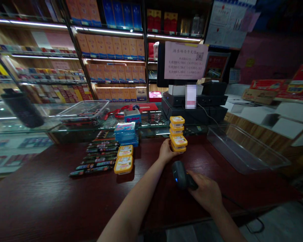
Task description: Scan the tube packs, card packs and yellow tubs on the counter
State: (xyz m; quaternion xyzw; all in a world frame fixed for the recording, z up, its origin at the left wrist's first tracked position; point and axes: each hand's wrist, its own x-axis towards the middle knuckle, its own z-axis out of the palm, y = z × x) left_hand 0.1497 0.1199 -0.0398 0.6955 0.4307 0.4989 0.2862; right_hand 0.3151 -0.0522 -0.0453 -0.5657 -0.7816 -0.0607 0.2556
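Note:
My right hand [205,191] is closed around the handle of a dark barcode scanner [179,174], which has a small blue light and a cable trailing to the right. Further forward, my left hand [167,152] grips a yellow plastic tub [178,149] from its left side; some fingers are hidden behind it. Another yellow tub [179,140] rests on top of that one. Just behind stands a stack of similar yellow tubs [177,121]. To the left, two more yellow tubs [123,164] lie on the dark red counter [96,205].
Several dark patterned sticks or packets [98,156] lie left of the tubs, beside a pile of blue packs [126,133]. A clear bin [247,148] stands right; another clear container [83,111] sits back left near a dark bottle [22,109]. A monitor [161,67] stands behind.

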